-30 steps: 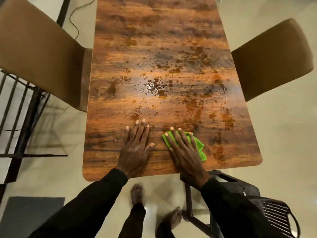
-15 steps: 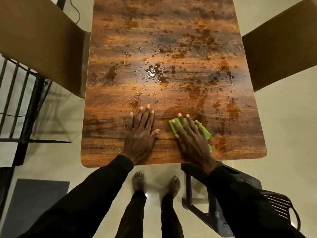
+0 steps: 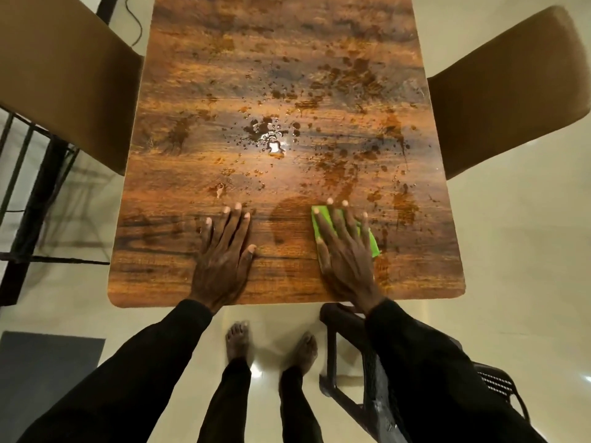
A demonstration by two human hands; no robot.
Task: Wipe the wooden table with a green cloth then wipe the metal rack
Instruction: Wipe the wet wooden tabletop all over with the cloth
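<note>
We see the wooden surface [image 3: 287,75] filling the centre of the frame, running from the top edge down to its near rounded edge. Two brown upholstered chairs flank it: one at upper left [image 3: 57,71], one at upper right [image 3: 508,87]. A dark metal rack [image 3: 28,174] stands at the left edge of the frame; a black plastic chair [image 3: 361,372] sits at lower right. Water droplets and a small puddle [image 3: 271,143] lie at the middle of the surface. Both hands are spread flat. The left hand [image 3: 224,254] presses on bare wood in the lower centre. The right hand [image 3: 347,251] presses down on the green cloth [image 3: 372,243], which lies flat near the lower-right part of the surface, mostly covered.
</note>
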